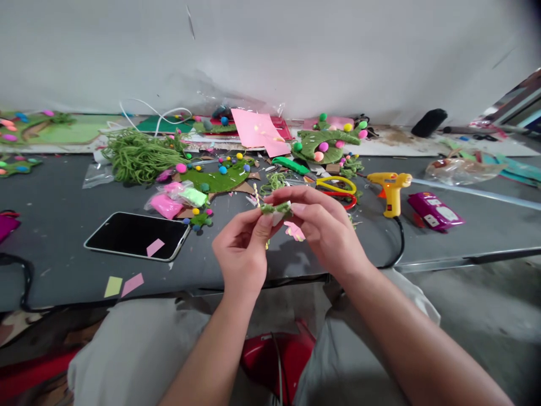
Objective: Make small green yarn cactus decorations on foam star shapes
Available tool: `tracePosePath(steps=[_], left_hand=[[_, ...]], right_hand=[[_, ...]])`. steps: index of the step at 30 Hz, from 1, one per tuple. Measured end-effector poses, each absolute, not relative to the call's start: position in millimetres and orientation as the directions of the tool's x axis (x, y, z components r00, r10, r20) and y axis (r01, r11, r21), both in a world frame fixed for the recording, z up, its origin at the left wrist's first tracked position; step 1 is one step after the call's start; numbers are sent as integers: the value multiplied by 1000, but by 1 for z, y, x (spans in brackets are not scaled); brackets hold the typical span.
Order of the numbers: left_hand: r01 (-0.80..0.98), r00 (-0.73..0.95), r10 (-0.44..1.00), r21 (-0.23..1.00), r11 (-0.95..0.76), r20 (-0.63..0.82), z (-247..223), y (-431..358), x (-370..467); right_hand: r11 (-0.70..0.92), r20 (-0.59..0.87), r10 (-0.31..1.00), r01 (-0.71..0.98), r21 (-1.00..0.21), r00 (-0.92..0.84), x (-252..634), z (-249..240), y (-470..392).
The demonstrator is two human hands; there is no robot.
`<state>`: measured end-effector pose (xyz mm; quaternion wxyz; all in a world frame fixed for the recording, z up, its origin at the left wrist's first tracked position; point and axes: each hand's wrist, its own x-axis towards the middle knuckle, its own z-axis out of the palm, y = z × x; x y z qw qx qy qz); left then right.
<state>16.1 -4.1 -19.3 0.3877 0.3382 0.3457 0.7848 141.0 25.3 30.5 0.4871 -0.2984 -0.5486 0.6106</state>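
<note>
A small green-and-white craft piece is pinched between both hands above the table's front part. My left hand has its thumb and fingers closed on the piece's left end. On the right end, my right hand grips it, its fingers curled over the back. Just below and behind the hands lies a pink paper cutout. Beyond them are scissors with yellow and red handles, a green cutter and a green felt shape with pom-poms.
On the dark table at left lies a phone, with green yarn behind it. A yellow glue gun stands at right, its black cable running to the front edge, beside a purple packet. A wall rises behind.
</note>
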Motion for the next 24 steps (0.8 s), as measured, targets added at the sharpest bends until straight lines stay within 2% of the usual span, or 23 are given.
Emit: tracePosePath(steps=[3, 6, 8, 11, 15, 20, 22, 24], left_hand=[[-366, -478, 842, 814, -451, 252, -19, -5, 16], [-354, -462, 850, 826, -438, 253, -19, -6, 15], [-352, -441, 858, 830, -433, 261, -19, -7, 14], [-361, -414, 866, 824, -437, 278, -19, -7, 12], [-375, -402, 862, 803, -463, 309, -19, -6, 12], [-356, -426, 851, 808, -469, 306, -18, -6, 13], [-344, -448, 842, 811, -473, 301, -18, -6, 14], [-335, -470, 832, 812, -478, 296, -17, -5, 14]], right_hand=[[139, 229, 928, -295, -945, -294, 145, 31, 29], [220, 271, 951, -296, -930, -147, 148, 32, 33], [288, 312, 949, -257, -922, -55, 150, 33, 36], [408, 416, 909, -176, -896, -7, 153, 37, 36], [493, 497, 860, -65, -868, -119, 156, 42, 29], [547, 494, 800, 75, -834, -340, 154, 39, 25], [593, 529, 775, 109, -798, -345, 151, 38, 24], [682, 633, 724, 148, -716, -275, 149, 37, 22]])
